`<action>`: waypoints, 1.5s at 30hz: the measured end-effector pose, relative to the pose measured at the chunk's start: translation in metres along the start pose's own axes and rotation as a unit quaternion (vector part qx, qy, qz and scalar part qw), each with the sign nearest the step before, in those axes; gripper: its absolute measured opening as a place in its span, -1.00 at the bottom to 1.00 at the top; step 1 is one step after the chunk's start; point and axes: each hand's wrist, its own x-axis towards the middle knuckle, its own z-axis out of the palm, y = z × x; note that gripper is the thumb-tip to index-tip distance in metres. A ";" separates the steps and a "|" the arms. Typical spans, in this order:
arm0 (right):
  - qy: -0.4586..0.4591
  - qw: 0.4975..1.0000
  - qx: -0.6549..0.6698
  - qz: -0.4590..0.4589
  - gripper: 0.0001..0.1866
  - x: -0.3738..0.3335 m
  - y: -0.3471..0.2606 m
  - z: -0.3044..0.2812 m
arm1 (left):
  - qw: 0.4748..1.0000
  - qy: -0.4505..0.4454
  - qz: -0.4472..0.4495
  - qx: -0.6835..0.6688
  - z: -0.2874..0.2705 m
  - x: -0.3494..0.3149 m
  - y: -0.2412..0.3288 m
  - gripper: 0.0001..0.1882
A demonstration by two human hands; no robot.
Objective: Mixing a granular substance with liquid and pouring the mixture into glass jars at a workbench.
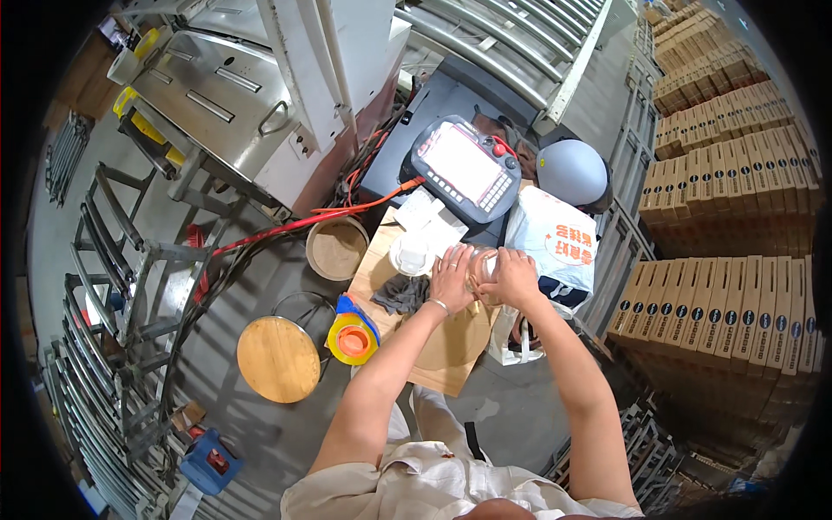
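Note:
Both my hands are on a clear, round jar or cup (483, 265) above a cardboard sheet. My left hand (452, 278) is closed around its left side, and the fingers of my right hand (511, 276) wrap its right side. My palms hide much of it, so its exact kind is hard to make out. Just left of my left hand stands a white cup-like container (411, 255). A dark grey cloth (401, 295) lies crumpled in front of that, on the cardboard (433, 377).
Behind my hands is a control pendant (468, 169) with a red button. A white plastic bag (550, 238) and a grey helmet (572, 172) sit to the right. Leftward are a bucket (338, 249), tape rolls (353, 341) and a round wooden stool (278, 360). Stacked cartons (711, 303) line the far right.

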 end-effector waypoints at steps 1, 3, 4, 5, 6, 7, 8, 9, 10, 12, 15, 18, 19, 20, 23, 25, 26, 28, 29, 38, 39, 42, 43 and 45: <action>-0.001 1.000 0.002 -0.001 -0.01 0.000 0.001 0.001 | 1.000 -0.001 -0.002 0.001 0.000 0.000 -0.001 0.04; 0.042 0.998 -0.009 -0.037 -0.14 0.000 0.004 0.002 | 1.000 -0.008 -0.002 0.004 0.002 0.001 -0.002 0.05; 0.042 0.998 -0.009 -0.036 -0.14 0.000 0.006 0.003 | 1.000 -0.009 -0.002 0.004 0.003 0.001 -0.002 0.05; 0.044 0.998 -0.006 -0.050 -0.15 0.001 0.008 0.003 | 1.000 -0.003 0.003 0.005 0.003 0.001 -0.002 0.05; 0.045 0.997 -0.002 -0.064 -0.16 0.002 0.008 0.003 | 1.000 0.004 0.007 0.008 0.003 0.000 -0.004 0.05; 0.044 0.997 0.000 -0.065 -0.16 0.002 0.008 0.004 | 1.000 0.003 0.005 0.008 0.004 0.000 -0.005 0.05; 0.042 0.997 -0.002 -0.071 -0.17 0.003 0.009 0.003 | 1.000 0.005 0.008 0.010 0.005 0.000 -0.006 0.05; 0.040 0.996 -0.004 -0.076 -0.18 0.003 0.009 0.002 | 1.000 0.007 0.012 0.010 0.005 0.001 -0.006 0.05; 0.039 0.996 -0.003 -0.075 -0.18 0.004 0.010 0.001 | 1.000 0.006 0.012 0.010 0.006 0.001 -0.006 0.05; 0.026 0.996 -0.018 -0.082 -0.19 0.005 0.009 -0.001 | 1.000 0.011 0.020 0.010 0.007 0.001 -0.007 0.06; -0.016 0.996 -0.016 -0.081 -0.17 0.005 0.006 -0.008 | 0.999 0.021 0.023 0.019 0.008 0.001 -0.009 0.06; -0.015 0.995 -0.023 -0.096 -0.17 0.005 0.006 -0.011 | 1.000 0.014 0.014 0.006 0.008 0.002 -0.007 0.07; -0.015 0.995 -0.024 -0.096 -0.17 0.005 0.007 -0.011 | 1.000 0.015 0.014 0.006 0.009 0.001 -0.007 0.07; -0.019 0.994 -0.030 -0.104 -0.16 0.006 0.008 -0.012 | 1.000 0.020 0.014 0.005 0.010 0.001 -0.007 0.08; -0.026 0.993 -0.038 -0.111 -0.14 0.006 0.009 -0.011 | 1.000 0.016 0.009 0.005 0.009 0.000 -0.005 0.11; -0.028 0.992 -0.041 -0.112 -0.13 0.006 0.009 -0.010 | 1.000 0.008 0.002 0.008 0.008 0.000 -0.005 0.12; -0.027 0.991 -0.048 -0.123 -0.11 0.007 0.010 -0.009 | 1.000 0.011 0.006 0.003 0.008 0.000 -0.005 0.13; -0.027 0.989 -0.055 -0.133 -0.10 0.008 0.011 -0.012 | 1.000 0.014 0.009 -0.003 0.007 0.000 -0.004 0.14; -0.029 0.985 -0.059 -0.161 -0.09 0.009 0.012 -0.014 | 1.000 0.013 0.009 0.001 0.007 0.000 -0.004 0.15; -0.003 0.941 -0.147 -0.306 -0.19 0.015 0.024 -0.009 | 1.000 0.000 -0.022 0.003 0.003 -0.001 0.004 0.18; 0.002 0.930 -0.161 -0.329 -0.21 0.017 0.026 -0.009 | 1.000 -0.001 -0.027 0.003 0.004 -0.001 0.004 0.18; 0.044 0.897 -0.191 -0.396 -0.21 0.018 0.031 -0.012 | 1.000 0.004 -0.027 0.000 0.006 -0.001 0.004 0.19; 0.045 0.896 -0.193 -0.397 -0.21 0.017 0.030 -0.014 | 1.000 0.007 -0.026 0.000 0.006 -0.001 0.004 0.19; 0.125 0.872 -0.261 -0.395 -0.16 0.012 0.025 -0.018 | 0.999 -0.005 -0.043 -0.002 0.005 -0.004 0.001 0.20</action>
